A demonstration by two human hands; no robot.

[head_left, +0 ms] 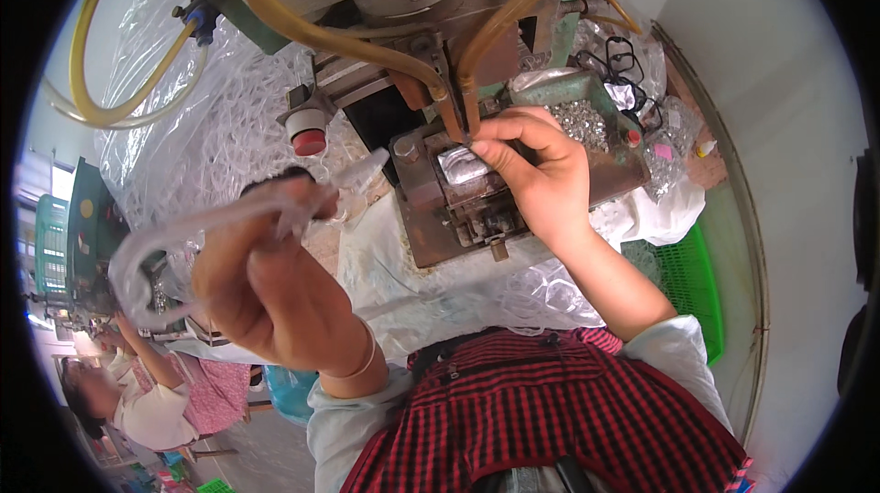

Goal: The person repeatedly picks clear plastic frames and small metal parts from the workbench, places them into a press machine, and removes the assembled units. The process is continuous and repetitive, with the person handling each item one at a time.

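Note:
My left hand (284, 301), smeared by motion, is raised left of the machine, its fingers closed on a clear plastic glasses frame (174, 232). One end of the frame bends into a rounded loop; the other reaches toward the machine. My right hand (541, 158) is at the machine, thumb and forefinger pinched together just under its two copper-coloured tips (461, 117). Whatever sits in that pinch is too small to make out. Right below the fingertips lies a shiny silvery pad (463, 166) on the metal fixture (481, 209).
Yellowish hoses (339, 39) loop over the machine, and a red push button (309, 142) sticks out at its left. Clear plastic pieces (206, 117) heap up at the left. A green tray (587, 126) holds small metal parts. A green basket (692, 287) stands lower right. Another person (156, 392) sits far left.

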